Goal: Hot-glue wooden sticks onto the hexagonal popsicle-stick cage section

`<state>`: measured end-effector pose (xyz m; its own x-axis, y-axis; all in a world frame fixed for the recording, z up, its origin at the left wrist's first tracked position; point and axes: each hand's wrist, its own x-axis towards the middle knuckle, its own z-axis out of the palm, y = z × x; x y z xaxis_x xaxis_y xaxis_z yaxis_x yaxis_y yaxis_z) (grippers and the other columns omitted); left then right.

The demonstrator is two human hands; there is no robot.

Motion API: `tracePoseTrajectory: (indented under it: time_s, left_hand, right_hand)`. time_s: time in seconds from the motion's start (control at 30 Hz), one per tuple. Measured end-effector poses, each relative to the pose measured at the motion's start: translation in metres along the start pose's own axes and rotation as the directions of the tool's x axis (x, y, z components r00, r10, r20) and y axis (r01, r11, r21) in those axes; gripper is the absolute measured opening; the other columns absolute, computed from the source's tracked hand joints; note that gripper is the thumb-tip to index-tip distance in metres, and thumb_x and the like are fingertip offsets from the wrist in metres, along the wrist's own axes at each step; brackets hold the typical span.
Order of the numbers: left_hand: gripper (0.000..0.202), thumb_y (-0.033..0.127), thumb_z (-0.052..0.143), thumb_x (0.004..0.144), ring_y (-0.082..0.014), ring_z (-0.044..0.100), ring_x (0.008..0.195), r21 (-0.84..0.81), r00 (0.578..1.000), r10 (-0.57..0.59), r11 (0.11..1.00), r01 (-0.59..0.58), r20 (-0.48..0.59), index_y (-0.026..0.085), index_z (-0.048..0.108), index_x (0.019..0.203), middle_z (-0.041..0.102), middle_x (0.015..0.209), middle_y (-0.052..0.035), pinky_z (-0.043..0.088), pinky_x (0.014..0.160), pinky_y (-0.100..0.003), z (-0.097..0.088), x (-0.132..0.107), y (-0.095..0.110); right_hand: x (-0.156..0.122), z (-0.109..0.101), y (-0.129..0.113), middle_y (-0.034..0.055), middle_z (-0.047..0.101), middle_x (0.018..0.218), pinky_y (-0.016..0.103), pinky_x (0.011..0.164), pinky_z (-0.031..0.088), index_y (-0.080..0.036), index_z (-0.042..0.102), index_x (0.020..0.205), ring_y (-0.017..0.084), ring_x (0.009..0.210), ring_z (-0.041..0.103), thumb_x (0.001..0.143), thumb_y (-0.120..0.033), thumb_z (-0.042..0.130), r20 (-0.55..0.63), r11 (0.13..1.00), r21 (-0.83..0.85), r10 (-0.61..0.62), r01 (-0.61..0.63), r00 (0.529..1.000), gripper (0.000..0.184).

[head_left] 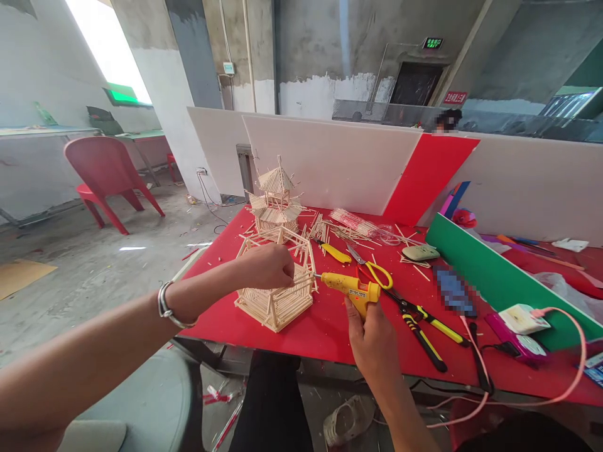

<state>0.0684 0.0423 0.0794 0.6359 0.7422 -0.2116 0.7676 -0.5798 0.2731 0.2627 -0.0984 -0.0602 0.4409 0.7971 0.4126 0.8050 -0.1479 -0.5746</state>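
Observation:
My right hand (372, 333) is wrapped round the handle of a yellow hot glue gun (351, 287). The gun's nozzle points left, close to the near right side of a six-sided stick frame (276, 311). My left hand (271, 265) reaches over this frame with its fingers pinched, and thin wooden sticks (304, 278) run from the fingertips toward the nozzle. How many of them the fingers hold is hidden. Behind the frame stands a tiered pagoda model (277, 201) made of the same pale sticks.
On the red table (325, 336) lie loose sticks (320, 229), a bagged stick bundle (353, 221), a yellow-handled cutter (334, 252), scissors (377, 273) and long-handled pliers (426, 336). A green board (509, 282) and a pink cable (581, 358) are at right; a white partition (325, 163) stands behind.

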Motion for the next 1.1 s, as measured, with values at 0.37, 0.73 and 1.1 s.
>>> tracePoseTrajectory:
  time_s: [0.37,0.73,1.1]
  left_hand:
    - [0.017,0.027,0.061,0.067,-0.0105,0.037,0.05,0.048,1.0,0.019,0.999,-0.019,-0.001,0.02,0.061,0.052,0.047,0.05,0.0036,0.026,0.052,-0.027,0.001,0.0009,0.002]
    - [0.017,0.026,0.06,0.067,-0.0116,0.036,0.052,0.102,0.999,0.03,0.994,-0.027,-0.021,0.02,0.061,0.051,0.049,0.052,0.0017,0.024,0.053,-0.028,0.0003,0.0005,0.0052]
    - [0.017,0.027,0.056,0.068,-0.0121,0.034,0.051,0.177,0.997,0.074,0.982,-0.067,-0.031,0.02,0.059,0.053,0.048,0.053,0.0007,0.022,0.052,-0.03,0.003,0.0011,0.0072]
  right_hand:
    - [-0.0014,-0.0054,-0.0002,0.0136,0.072,0.081,0.034,0.056,0.047,-0.017,0.061,0.106,0.03,0.073,0.071,0.096,-0.067,0.033,0.017,0.997,0.063,0.04,-0.041,0.999,0.059]
    - [-0.0017,-0.0079,-0.0013,0.0118,0.072,0.079,0.034,0.055,0.045,-0.019,0.06,0.104,0.029,0.071,0.07,0.096,-0.067,0.035,0.025,0.993,0.104,0.048,-0.05,0.999,0.055]
    - [-0.0019,-0.0097,-0.0023,0.0121,0.074,0.086,0.034,0.057,0.048,-0.019,0.06,0.108,0.028,0.075,0.071,0.097,-0.059,0.04,0.05,0.992,0.114,0.044,-0.05,0.998,0.046]
